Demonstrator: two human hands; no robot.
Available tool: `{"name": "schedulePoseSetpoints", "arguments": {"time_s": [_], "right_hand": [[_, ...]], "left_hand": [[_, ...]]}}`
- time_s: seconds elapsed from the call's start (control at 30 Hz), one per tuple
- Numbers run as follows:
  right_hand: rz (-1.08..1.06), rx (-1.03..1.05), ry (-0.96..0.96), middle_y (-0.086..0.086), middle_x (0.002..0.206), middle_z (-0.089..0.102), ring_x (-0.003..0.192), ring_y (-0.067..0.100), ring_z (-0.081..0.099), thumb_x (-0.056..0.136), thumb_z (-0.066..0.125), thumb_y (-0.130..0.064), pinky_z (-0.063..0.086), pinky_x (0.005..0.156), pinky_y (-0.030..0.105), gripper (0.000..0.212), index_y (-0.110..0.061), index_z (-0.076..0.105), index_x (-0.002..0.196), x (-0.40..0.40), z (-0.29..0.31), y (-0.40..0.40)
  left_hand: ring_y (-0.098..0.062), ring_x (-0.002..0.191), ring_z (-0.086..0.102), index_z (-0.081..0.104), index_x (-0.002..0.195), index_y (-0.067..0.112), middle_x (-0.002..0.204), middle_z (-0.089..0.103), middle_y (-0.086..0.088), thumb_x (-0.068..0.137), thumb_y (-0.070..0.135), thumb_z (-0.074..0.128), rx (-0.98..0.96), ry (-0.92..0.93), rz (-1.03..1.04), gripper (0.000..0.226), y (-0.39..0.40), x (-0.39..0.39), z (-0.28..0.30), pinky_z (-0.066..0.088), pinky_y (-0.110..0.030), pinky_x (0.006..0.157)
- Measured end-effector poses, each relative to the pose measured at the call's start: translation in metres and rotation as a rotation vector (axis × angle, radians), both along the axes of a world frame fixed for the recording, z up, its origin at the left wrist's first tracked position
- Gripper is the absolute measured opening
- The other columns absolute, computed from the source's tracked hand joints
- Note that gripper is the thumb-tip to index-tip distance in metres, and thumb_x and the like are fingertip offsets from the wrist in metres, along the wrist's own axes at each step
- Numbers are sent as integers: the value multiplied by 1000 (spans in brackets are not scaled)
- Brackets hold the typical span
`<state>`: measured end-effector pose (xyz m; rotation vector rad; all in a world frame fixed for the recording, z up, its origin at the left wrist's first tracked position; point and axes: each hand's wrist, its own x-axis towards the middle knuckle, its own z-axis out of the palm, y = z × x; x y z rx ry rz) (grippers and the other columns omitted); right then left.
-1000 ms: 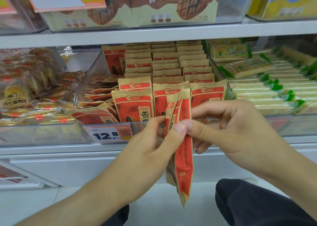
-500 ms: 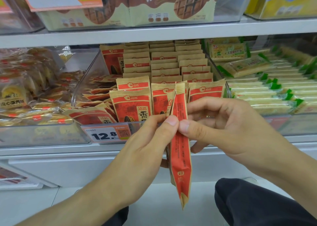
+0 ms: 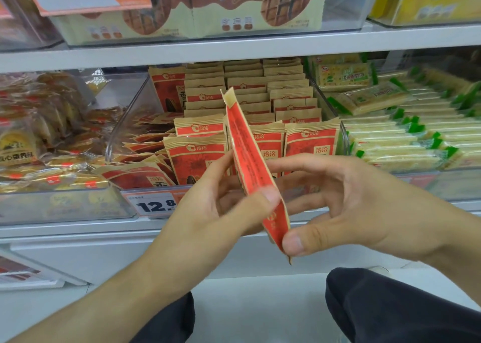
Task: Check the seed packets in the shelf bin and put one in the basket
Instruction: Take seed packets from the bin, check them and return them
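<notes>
hands – both pinch one seed packet (image 3: 251,160) | left hand (image 3: 221,202) mid-packet | right hand (image 3: 346,202) bottom edge

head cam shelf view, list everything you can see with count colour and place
held seed packet: one, red and tan, edge-on, tilted, in front of the middle bin
seed packets: many, red and tan, in rows in the clear shelf bin
price tag: one, white and orange, reads 12.8, on the bin's front
cracker packs: many, pale with green ends, bin to the right
pastry packs: many, golden, bin to the left
biscuit boxes: several, cream and brown, upper shelf
basket: not in view
dark trouser legs: two, bottom of view
left hand: holds the packet's middle
right hand: thumb at the packet's lower end
</notes>
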<state>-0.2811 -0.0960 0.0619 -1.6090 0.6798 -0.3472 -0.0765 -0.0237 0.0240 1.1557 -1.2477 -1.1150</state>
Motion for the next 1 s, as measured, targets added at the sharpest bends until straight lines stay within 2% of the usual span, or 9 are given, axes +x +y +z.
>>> {"name": "schedulePoseSetpoints", "arguments": {"time_s": [0.1,0.17,0.27,0.43,0.5,0.57,0.77,0.9,1.0], "right_hand": [[4,-13,-7,1,124,72,108,26,73,56,92,-7,59,87,45,84,-36,66,130,-4,2,-5],[3,-23,-7,1,124,72,107,26,74,54,93,-7,59,89,46,85,-37,67,129,-6,1,-6],[4,-31,-6,0,125,71,108,26,73,53,93,-5,61,87,45,87,-37,67,130,-6,0,-6],[-24,-71,23,-2,122,72,105,23,74,53,95,-4,64,80,43,85,-40,70,126,-4,-2,-6],[-30,-80,30,-7,119,71,105,21,74,51,96,-8,64,78,41,86,-43,69,124,-3,-2,-5],[-47,-92,47,-13,112,70,102,18,74,44,97,-16,64,76,39,90,-45,68,124,-2,-3,-5],[-58,-159,166,-17,103,68,88,13,74,41,93,-43,58,69,25,95,-49,52,127,2,-4,-3],[-143,-144,163,-1,99,74,74,20,76,60,82,-48,56,60,30,68,-36,58,123,3,-6,-6],[-134,-115,137,0,97,77,69,22,75,72,71,-49,55,57,29,48,-27,66,114,4,-5,-4]], "left_hand": [[-16,121,65,49,141,39,130,66,8,76,32,79,-27,-104,-161,72,10,-4,7,58,-39,93],[-19,126,61,41,147,32,135,63,5,77,25,80,24,-90,-208,80,6,2,6,56,-46,97],[-21,132,57,42,146,28,140,60,1,78,12,80,20,-114,-244,80,6,2,6,54,-47,100],[-20,135,54,46,143,23,144,57,6,82,-13,72,38,-80,-337,75,5,1,8,59,-43,86],[-21,135,54,45,143,21,143,58,2,83,-9,73,38,-57,-324,73,5,2,6,58,-41,89],[-23,132,56,45,143,19,139,61,-4,82,8,76,44,-29,-286,70,6,1,5,56,-39,95],[-18,102,74,55,134,26,121,73,3,91,43,65,128,20,-206,47,8,-6,9,61,-30,72],[-19,98,74,65,123,32,116,75,1,91,32,54,181,87,-140,34,7,-4,9,58,-31,73],[-24,103,74,70,116,29,113,76,-4,99,39,56,195,128,-81,24,6,-2,10,61,-34,82]]}}
